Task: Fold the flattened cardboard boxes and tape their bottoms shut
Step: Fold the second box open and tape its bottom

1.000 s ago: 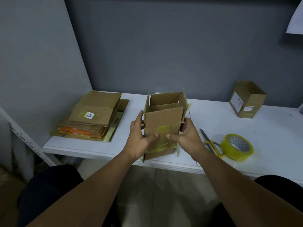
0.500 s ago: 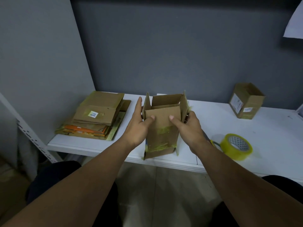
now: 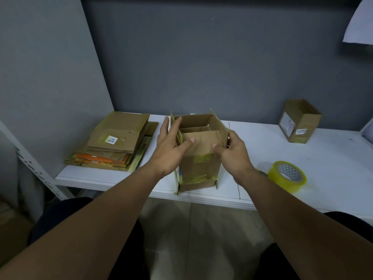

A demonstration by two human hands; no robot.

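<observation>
With my left hand (image 3: 171, 147) flat-fingered on the left side of the box (image 3: 198, 164) and my right hand (image 3: 232, 151) gripping its right corner at the front edge of the bench (image 3: 333, 158), I'd fold the top flaps in squarely, tape roll (image 3: 286, 175) sits just right, flattened stack (image 3: 113, 144) left, nothing really blocking.

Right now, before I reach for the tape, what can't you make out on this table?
All head view.
- Underside of the box: against the table, so taped or not is unknown.
- Fingertips of the right hand: behind the box's right flap.
- Item beside the tape: covered by the right wrist.
- Labels on the flat stack and far box: too small to read.
- White sheet: cut by the top right edge.
</observation>
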